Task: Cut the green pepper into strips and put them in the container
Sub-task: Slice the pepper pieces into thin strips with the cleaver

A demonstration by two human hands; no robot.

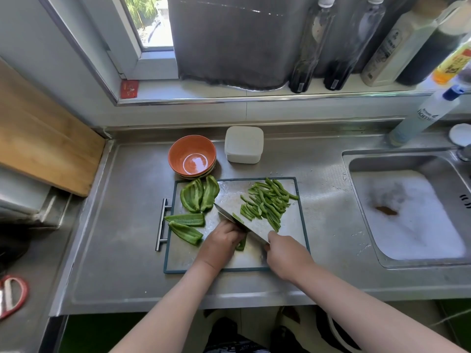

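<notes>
Left hand (221, 240) and right hand (285, 253) at work, mid-slice, on the board (229, 192)

Left fingers curl over a pepper piece (240, 244) to pin it, knuckles by the knife (239, 221), likely guiding the blade; the right hand wraps the handle; cut strips (267, 202) lie heaped right of the blade, clear of the cutting, while uncut pieces (196, 197) wait on the left; beyond stand an orange bowl (192, 155) and a white container (244, 144), seemingly lidded; farther right, a bottle (425, 115) reads "home".

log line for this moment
slicing | left hand holds pepper piece | right hand grips knife | strips piled on board's right | uncut pieces on its left | container behind board
</notes>
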